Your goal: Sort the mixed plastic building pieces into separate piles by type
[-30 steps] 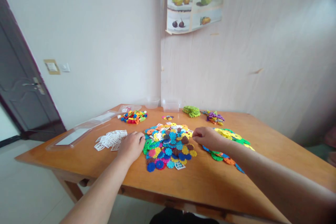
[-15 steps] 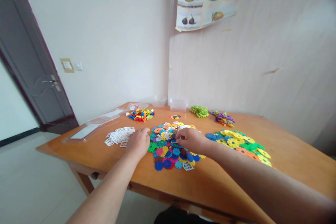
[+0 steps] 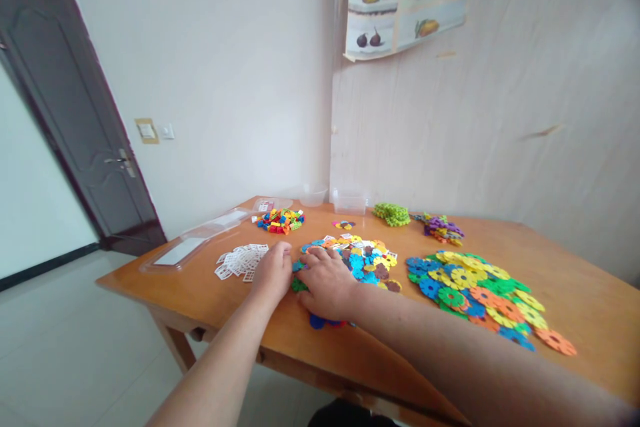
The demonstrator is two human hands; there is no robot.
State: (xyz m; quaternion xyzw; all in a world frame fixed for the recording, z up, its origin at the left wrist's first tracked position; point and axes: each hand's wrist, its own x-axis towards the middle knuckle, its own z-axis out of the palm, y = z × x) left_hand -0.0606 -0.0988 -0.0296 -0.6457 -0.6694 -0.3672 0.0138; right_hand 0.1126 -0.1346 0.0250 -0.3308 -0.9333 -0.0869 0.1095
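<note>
My right hand (image 3: 326,283) lies over the left part of a mixed pile of small notched plastic discs (image 3: 367,260), palm down with fingers apart. Blue, yellow, brown and green discs show around it, with a few white lattice pieces among them. My left hand (image 3: 273,270) rests on its edge between this pile and a heap of white lattice window pieces (image 3: 239,260). Its fingers are curled closed, and whatever they may hold is hidden from view.
A second heap of larger notched discs (image 3: 475,287) spreads over the right of the wooden table (image 3: 400,340). Farther back are small colourful bricks (image 3: 279,220), a few loose discs (image 3: 344,225), green pieces (image 3: 391,213), purple pieces (image 3: 443,228), clear tubs (image 3: 350,201) and clear lids (image 3: 187,250).
My right hand has gone from a pinch in the pile's middle to lying spread over its left side. The left hand stays at the pile's left edge. The view has turned slightly left.
</note>
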